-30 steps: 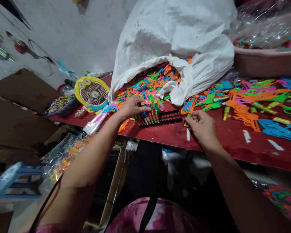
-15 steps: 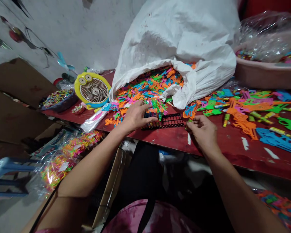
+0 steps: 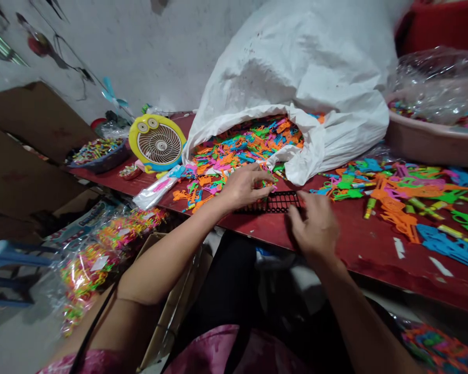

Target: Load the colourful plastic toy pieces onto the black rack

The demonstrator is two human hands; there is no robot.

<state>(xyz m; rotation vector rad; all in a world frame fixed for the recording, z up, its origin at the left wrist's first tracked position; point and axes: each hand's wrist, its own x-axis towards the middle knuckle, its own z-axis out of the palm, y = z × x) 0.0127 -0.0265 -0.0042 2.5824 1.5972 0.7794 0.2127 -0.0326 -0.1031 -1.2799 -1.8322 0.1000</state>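
Observation:
A black plastic rack with a grid of slots (image 3: 283, 201) lies near the table's front edge. My left hand (image 3: 245, 188) reaches over its left part, fingers and thumb apart, hiding that end. Small green and orange plastic pieces (image 3: 268, 176) show just behind its fingertips; whether they touch cannot be made out. At the right end of the rack is my right hand (image 3: 315, 224), smeared by motion, with thumb and forefinger close to the rack's edge. Nothing can be made out between those fingers. Behind the rack, loose coloured plastic pieces (image 3: 234, 156) spill from a large white sack (image 3: 296, 62).
On the right of the red table (image 3: 351, 241) lie larger flat shapes, including orange ones (image 3: 398, 208) and blue ones (image 3: 448, 244), among yellow tubes. A pink basin (image 3: 432, 137) stands behind them. To the left are a yellow fan (image 3: 159, 143) and a blue basin (image 3: 97, 163).
My right hand has moved left to the rack's end; the orange and blue piece with a tube it held no longer shows. The view has shifted slightly.

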